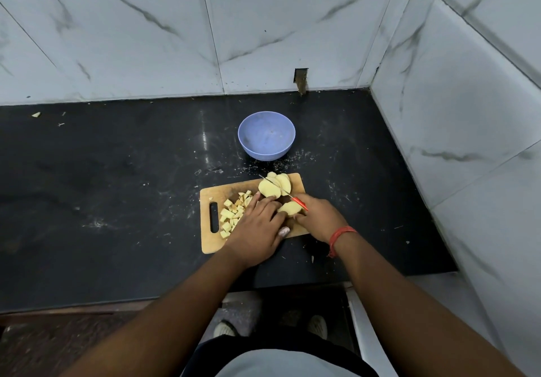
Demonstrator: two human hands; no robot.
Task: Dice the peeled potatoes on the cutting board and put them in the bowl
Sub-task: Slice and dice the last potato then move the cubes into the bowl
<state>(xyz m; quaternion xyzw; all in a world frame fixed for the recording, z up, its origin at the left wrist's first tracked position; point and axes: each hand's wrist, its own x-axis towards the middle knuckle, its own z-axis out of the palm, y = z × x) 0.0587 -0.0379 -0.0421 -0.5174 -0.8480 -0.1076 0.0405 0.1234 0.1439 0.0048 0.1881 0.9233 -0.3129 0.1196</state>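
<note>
A wooden cutting board (216, 244) lies on the black counter. Several peeled potato pieces (270, 188) sit at its far right corner, and another piece (289, 208) lies between my hands. A heap of diced potato cubes (232, 214) covers the board's left half. My right hand (320, 220) is shut on a red-handled knife (298, 201), whose blade rests across the far potato pieces. My left hand (257, 231) presses down on a potato piece, fingers pointing away. The blue bowl (266, 135) stands beyond the board with nothing visible inside.
The black counter (117, 201) ends at marble-tiled walls behind and on the right (453, 113). Small scraps and crumbs dot the counter near the bowl, and one bit (36, 114) lies far left. The counter's front edge runs just below my forearms.
</note>
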